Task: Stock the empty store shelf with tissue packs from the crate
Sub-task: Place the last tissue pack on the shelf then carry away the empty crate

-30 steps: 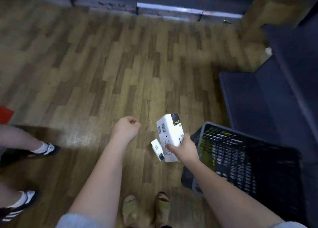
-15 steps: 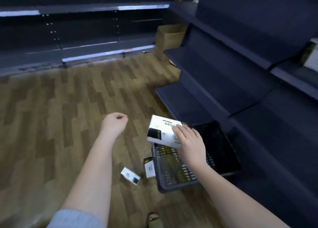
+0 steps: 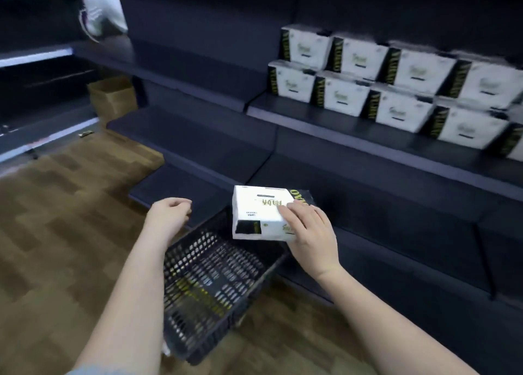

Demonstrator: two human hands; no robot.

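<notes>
While the left hand (image 3: 169, 219) hangs with its fingers loosely curled and nothing in them, the right hand (image 3: 310, 237) grips a tissue pack (image 3: 260, 213), fingers spread over its top face and the thumb hidden beneath. To the far upper left of the left hand sit a tan cardboard box (image 3: 113, 98), open at the top, and above it a soft white bag (image 3: 104, 12), blurred. Wood-grain plank flooring (image 3: 56, 233) lies to the left of that hand. Below and between the two hands stands the crate (image 3: 215, 287), black plastic with perforated lattice walls, tilted toward the viewer; yellow-printed packs show faintly through its holes. The held pack is a white rectangular block with black and yellow-green ends, above the crate's far rim. Beyond and to the right of the right hand, the dark matte shelf (image 3: 368, 137) carries stocked packs (image 3: 396, 91) in two stacked rows, their white fronts facing outward.
</notes>
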